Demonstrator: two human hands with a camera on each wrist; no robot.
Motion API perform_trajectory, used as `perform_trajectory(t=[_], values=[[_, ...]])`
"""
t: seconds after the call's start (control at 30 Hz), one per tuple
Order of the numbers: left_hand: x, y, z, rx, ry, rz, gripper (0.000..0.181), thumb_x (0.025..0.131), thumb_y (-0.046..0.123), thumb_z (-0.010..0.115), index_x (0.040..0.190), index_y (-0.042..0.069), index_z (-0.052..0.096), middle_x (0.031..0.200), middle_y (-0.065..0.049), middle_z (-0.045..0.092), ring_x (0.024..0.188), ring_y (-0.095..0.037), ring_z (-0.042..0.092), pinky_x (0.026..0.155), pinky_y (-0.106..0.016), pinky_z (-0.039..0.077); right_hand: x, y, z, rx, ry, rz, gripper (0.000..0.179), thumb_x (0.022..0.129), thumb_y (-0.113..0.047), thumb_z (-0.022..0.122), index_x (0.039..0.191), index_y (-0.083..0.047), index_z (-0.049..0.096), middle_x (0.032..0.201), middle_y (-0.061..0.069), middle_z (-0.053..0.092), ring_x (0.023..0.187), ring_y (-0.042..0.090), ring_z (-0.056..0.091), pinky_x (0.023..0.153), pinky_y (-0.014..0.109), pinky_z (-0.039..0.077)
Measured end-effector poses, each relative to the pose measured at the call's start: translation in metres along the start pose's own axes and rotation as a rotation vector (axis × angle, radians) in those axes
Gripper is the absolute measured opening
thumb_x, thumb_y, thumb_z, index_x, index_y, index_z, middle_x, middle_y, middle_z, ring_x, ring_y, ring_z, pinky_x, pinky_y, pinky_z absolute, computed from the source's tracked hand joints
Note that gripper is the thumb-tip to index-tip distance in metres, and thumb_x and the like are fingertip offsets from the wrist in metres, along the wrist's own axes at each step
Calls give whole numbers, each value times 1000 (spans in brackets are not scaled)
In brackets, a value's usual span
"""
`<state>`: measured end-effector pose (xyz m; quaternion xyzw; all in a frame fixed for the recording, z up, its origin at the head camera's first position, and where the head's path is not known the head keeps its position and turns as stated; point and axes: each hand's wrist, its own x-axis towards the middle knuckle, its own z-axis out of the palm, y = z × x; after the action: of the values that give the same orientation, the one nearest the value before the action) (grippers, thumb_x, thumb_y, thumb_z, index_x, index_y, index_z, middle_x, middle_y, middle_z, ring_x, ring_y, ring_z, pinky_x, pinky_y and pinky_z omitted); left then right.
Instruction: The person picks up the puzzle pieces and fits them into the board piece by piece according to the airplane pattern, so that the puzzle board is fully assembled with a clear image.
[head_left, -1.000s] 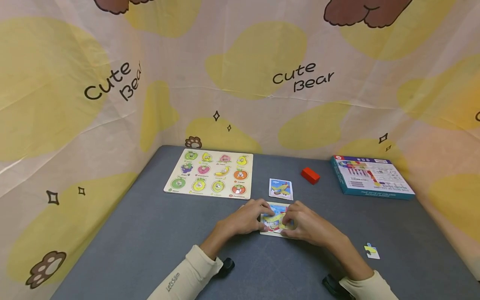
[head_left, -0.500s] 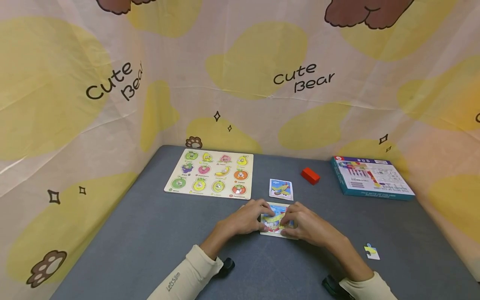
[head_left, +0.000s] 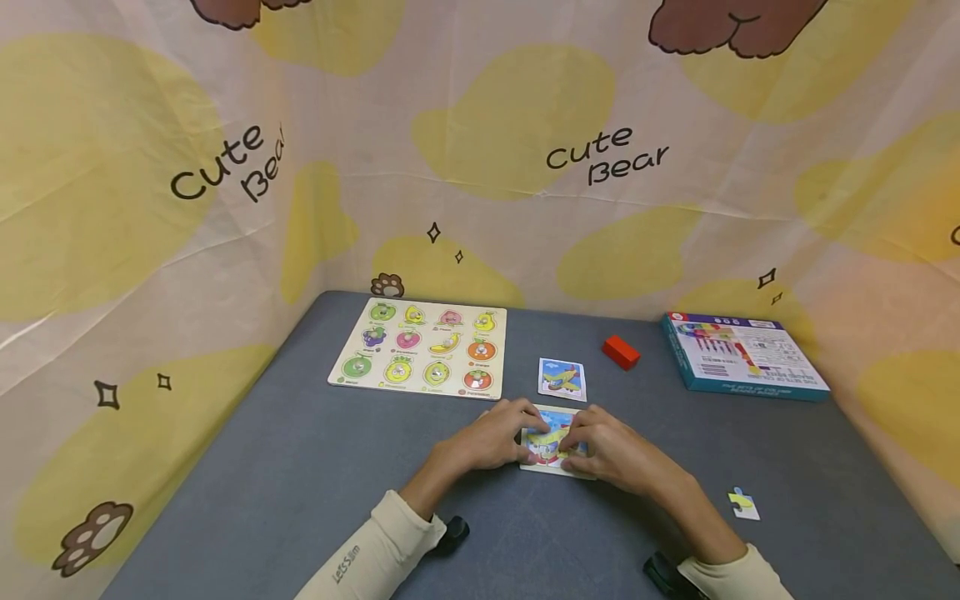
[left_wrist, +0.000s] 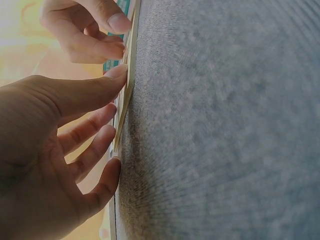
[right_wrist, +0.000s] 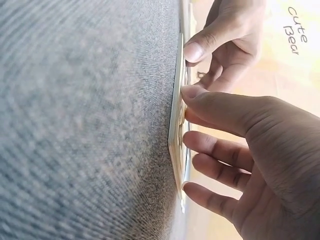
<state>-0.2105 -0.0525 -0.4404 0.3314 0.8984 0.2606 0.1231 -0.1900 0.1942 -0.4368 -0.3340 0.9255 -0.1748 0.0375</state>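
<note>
A small jigsaw puzzle [head_left: 552, 423] with a yellow airplane picture lies in its pale tray [head_left: 555, 470] between my two hands. My left hand [head_left: 491, 435] rests on the puzzle's left side, fingertips and thumb touching its face. From the right, my right hand [head_left: 617, 446] pinches a puzzle piece at the picture's right part, thumb near the front edge. That piece is mostly hidden by the fingers. In the right wrist view the puzzle tray [right_wrist: 175, 117] is seen edge-on, with right fingertips [right_wrist: 192, 140] on its top. One loose puzzle piece [head_left: 744, 504], yellow and white, lies off to the right.
An airplane picture card [head_left: 562, 379] lies just behind the puzzle. At the back left is a fruit board [head_left: 416, 348]. A red block [head_left: 621, 352] and a teal-edged box [head_left: 746, 357] stand at the back right of the grey table [head_left: 315, 500].
The right fingers have shifted slightly left over the puzzle, and a gap seen near its lower middle has narrowed. The left hand stays in place.
</note>
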Motion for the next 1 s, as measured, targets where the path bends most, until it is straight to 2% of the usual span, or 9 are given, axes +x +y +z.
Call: perform_trajectory(t=[0.13,0.3,0.67,1.0], values=[[0,-1,0,1,-1,-1,43,95,19,81,137,17,73,140,2,60,125,-18,52,104,-39,44,0,-2,0,10,4,18,18,93,-26,83,111,-23,83,105,-10,66,105,14,55,89,41,51],[1,-2,1,5,1,6,43,95,18,80,138,17,73,140,2,60,125,-18,52,104,-39,44,-1,-4,1,-2,0,12,23,95,-25,81,118,-23,83,106,-9,64,104,14,53,85,37,48],[1,-1,1,11,1,-1,44,96,20,81,139,18,72,141,2,60,125,-17,52,105,-38,44,-1,-4,1,-11,4,-11,23,94,-23,82,117,-22,84,102,-8,64,99,12,51,79,30,46],[1,-2,1,9,-2,4,44,96,19,80,139,17,72,140,2,60,125,-18,52,105,-39,44,0,-3,-1,-1,-29,9,26,94,-27,83,120,-24,83,102,-7,62,95,11,48,76,29,43]])
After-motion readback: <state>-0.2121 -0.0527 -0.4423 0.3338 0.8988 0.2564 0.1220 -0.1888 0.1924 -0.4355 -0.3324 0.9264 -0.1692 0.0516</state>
